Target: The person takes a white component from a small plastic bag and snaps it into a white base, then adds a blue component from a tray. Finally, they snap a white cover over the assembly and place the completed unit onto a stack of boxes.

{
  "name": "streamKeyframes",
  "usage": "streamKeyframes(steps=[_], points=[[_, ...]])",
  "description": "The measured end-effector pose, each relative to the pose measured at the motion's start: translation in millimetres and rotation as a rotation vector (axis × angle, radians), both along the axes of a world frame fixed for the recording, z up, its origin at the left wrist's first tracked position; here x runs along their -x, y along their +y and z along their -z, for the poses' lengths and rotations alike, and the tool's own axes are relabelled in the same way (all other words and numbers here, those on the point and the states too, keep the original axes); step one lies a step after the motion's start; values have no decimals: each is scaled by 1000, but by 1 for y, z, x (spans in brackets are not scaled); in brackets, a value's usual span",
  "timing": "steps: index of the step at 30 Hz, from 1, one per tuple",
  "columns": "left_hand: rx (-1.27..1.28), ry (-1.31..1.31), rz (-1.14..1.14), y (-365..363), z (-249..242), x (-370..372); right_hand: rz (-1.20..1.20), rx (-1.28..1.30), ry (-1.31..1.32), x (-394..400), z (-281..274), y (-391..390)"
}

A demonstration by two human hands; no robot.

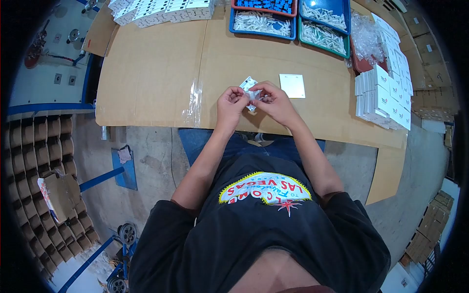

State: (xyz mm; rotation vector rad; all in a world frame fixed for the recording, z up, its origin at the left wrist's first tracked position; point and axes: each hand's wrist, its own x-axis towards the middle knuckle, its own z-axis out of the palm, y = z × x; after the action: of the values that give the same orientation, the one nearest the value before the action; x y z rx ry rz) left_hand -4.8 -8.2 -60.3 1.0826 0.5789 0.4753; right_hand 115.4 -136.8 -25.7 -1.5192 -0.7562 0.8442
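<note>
Near the front edge of the cardboard-covered table, my left hand (230,105) and my right hand (276,103) meet with fingertips pinched. Between them is a small clear plastic bag (253,95), held from both sides; what it contains is too small to make out. Just behind and below my fingers shows a white box with dark print (248,82), partly covered by the hands. To the right of my right hand, a flat white square piece (292,86) lies on the cardboard, touched by neither hand.
Along the back stand a tray of blue pieces (273,5) and trays of small white pieces (261,24). White boxes are stacked at back left (171,12) and on the right (383,100). Crumpled clear plastic bags (367,39) fill a red tray.
</note>
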Motion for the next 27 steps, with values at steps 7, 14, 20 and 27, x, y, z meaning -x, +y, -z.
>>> streamKeyframes(steps=[7, 14, 20, 27], points=[[8, 28, 84, 2, -24, 3, 78, -93, 181, 3, 7, 2], [-55, -75, 160, 5, -17, 3, 49, -53, 175, -6, 19, -1], [15, -12, 210, 11, -11, 7, -15, -140, -58, -2, 0, -2], [33, -4, 177, 5, -15, 5, 37, -31, -177, -5, 6, -2]])
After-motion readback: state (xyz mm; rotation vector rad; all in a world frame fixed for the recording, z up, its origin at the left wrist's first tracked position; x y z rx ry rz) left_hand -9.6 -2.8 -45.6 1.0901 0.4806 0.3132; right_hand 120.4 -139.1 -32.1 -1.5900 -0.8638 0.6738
